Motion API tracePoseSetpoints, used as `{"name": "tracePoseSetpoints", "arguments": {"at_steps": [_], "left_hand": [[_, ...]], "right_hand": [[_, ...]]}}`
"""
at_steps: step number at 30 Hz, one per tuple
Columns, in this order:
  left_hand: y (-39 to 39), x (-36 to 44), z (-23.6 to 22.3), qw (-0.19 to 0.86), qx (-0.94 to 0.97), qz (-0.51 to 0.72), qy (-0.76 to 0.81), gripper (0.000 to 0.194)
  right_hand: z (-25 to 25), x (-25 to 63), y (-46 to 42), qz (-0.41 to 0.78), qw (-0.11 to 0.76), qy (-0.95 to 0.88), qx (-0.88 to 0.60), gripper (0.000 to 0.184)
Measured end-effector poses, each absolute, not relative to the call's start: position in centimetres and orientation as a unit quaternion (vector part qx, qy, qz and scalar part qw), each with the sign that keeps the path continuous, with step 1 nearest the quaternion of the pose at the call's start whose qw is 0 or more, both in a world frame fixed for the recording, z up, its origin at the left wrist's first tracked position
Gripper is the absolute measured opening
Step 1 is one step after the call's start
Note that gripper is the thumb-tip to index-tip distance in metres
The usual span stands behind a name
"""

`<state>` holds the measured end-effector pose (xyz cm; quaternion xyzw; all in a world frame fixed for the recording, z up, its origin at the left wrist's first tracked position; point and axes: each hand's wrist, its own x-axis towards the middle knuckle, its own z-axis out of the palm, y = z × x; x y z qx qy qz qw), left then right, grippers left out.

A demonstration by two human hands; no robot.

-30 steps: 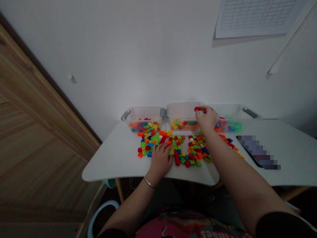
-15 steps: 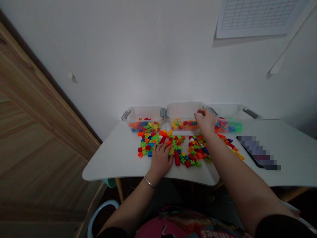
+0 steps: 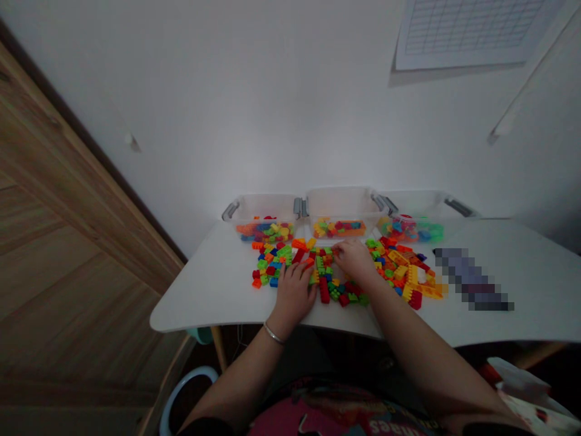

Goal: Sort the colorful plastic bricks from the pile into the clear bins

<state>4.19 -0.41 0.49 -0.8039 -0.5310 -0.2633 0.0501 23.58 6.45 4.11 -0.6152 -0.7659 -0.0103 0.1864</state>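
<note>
My left hand (image 3: 295, 292) rests on the table with its fingers spread over the near left edge of a scattered heap of plastic building bricks (image 3: 381, 266) in red, green, yellow, orange and blue. Nothing shows held in it. My right hand (image 3: 354, 260) lies palm down on the middle of the heap, touching bricks. Its fingers point left, and whatever is under them is hidden. Behind the heap stand several transparent plastic boxes with grey handles: left (image 3: 265, 204), middle (image 3: 340, 203) and right (image 3: 411, 203). Each holds coloured bricks.
The white table (image 3: 204, 297) has a curved front edge. A pixelated flat dark object (image 3: 472, 278) lies to the right of the bricks. A wooden door (image 3: 68, 212) stands at the left, and a gridded paper (image 3: 469, 30) hangs on the wall.
My right hand has come back from the middle box down onto the heap, and the red brick no longer shows in it. Bricks on the right have spread outward. My left hand has not moved.
</note>
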Motion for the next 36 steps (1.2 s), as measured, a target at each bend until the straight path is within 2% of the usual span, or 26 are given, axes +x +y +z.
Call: {"name": "tracePoseSetpoints", "arguments": {"at_steps": [5,26,31,36], "left_hand": [[-0.4,4.2,0.5,0.044,-0.802,-0.261,-0.536,0.041],[-0.3,4.1,0.3,0.045,-0.803,-0.258,-0.535,0.042],[-0.4,4.1,0.2,0.055,-0.803,-0.265,-0.531,0.042],[-0.2,4.1,-0.1,0.06,-0.8,-0.27,-0.533,0.04]], "right_hand": [[3.1,23.2,6.1,-0.035,0.119,-0.76,-0.638,0.027],[2.6,23.2,6.1,-0.059,0.107,-0.755,-0.644,0.021],[3.1,23.8,6.2,-0.045,0.153,-0.738,-0.656,0.019],[3.7,24.1,5.0,0.0,0.26,-0.715,-0.65,0.018]]}}
